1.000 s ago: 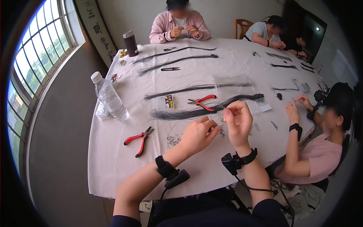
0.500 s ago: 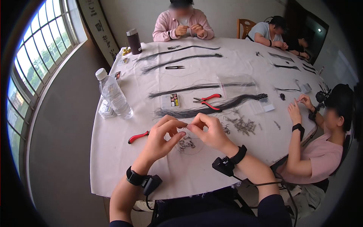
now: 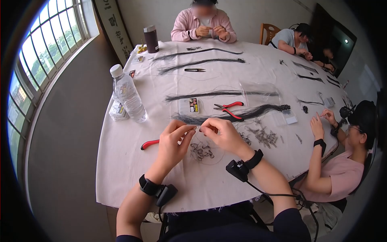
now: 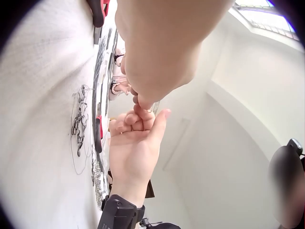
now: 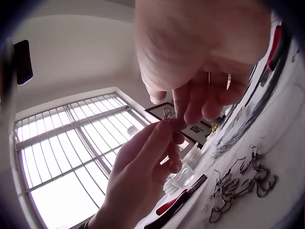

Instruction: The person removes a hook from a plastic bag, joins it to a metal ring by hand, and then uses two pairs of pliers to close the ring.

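My left hand (image 3: 173, 142) pinches a tiny metal piece with a ring eye (image 5: 166, 112) between thumb and forefinger, above the table. My right hand (image 3: 224, 136) meets it from the other side; its forefinger bends to the left fingertips, while its thumb (image 4: 165, 117) stands apart in the left wrist view. The pinched part of the piece is hidden by the fingertips. Below the hands lies a loose pile of dark hooks (image 3: 200, 151) with thin line. Red-handled pliers (image 3: 150, 144) lie beside the left hand, partly covered by it.
Behind the hands are dark strand bundles (image 3: 258, 111), a second pair of red pliers (image 3: 230, 109) and a clear box (image 3: 189, 105). Small metal bits (image 3: 264, 135) lie right. A water bottle (image 3: 130, 97) stands left. Several other people sit around the table (image 3: 121, 177).
My right hand has come down and left from its raised place to meet the left hand, which has moved left over the pliers. In the last half second both hands hold nearly still.
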A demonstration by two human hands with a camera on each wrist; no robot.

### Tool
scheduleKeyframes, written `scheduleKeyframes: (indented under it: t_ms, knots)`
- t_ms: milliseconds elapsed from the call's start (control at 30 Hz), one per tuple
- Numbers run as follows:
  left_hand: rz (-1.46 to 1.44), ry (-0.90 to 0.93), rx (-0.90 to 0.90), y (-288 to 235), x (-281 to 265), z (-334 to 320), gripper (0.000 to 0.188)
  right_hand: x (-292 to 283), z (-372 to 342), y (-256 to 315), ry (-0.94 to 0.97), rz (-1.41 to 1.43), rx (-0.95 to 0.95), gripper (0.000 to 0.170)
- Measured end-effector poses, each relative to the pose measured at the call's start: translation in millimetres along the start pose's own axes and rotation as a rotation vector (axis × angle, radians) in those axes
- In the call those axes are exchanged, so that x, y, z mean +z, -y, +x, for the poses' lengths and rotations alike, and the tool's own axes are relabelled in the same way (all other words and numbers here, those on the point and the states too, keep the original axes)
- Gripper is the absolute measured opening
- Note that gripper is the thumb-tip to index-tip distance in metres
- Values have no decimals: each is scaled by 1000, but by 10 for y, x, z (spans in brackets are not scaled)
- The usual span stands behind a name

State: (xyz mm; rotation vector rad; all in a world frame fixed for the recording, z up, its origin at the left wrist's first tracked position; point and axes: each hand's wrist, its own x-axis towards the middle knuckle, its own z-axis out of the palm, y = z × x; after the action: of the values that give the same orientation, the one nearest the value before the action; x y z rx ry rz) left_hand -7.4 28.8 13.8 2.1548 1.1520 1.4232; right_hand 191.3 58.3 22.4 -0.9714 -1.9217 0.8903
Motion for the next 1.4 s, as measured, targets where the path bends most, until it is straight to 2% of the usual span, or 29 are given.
scheduleKeyframes:
  t_ms: [33, 100, 300, 533, 633, 700, 733, 800, 833, 900, 1000, 1133, 1333, 1400]
  knots:
    - [-4, -42, -34, 15, 0, 1, 13, 1, -15, -38, 1, 0, -1, 16]
    - [-7, -94, -77, 28, 1, 4, 13, 20, -62, -108, 131, -253, -187, 9]
    - [-10, -84, -115, 22, 22, 1, 16, 90, -95, -150, 229, -385, -209, 9]
    - [-61, -131, -95, 83, 70, -6, 13, -1, -148, 90, 53, -323, -266, 8]
    - [-87, -105, -98, 91, 75, -20, 14, -41, -178, 125, 38, -154, -159, 7]
    - [-208, -62, -185, 122, 95, -48, 14, -58, -178, 105, 68, 7, -41, 6]
    - [-208, -62, -184, 114, 106, -61, 14, -84, -178, 82, 67, 7, -42, 6]
    - [-490, -10, -408, 94, 132, -89, 15, -149, -175, 17, 190, 268, 150, 6]
    - [-490, -10, -408, 96, 129, -97, 15, -167, -174, -12, 191, 268, 149, 6]
    - [-551, 107, -453, 100, 121, -111, 20, -199, -176, -55, 190, 502, 232, 12]
    - [-642, 75, -473, 41, 155, -119, 19, -233, -217, -35, 160, 561, 238, 17]
    - [-620, 79, -451, 74, 190, -156, 19, -211, -235, -12, 124, 550, 178, 18]
    - [-485, 185, -406, 36, 155, -149, 17, -221, -247, -73, 150, 475, 247, 17]
    - [-464, 107, -304, 16, 181, -142, 14, -197, -241, -56, 81, 257, 94, 14]
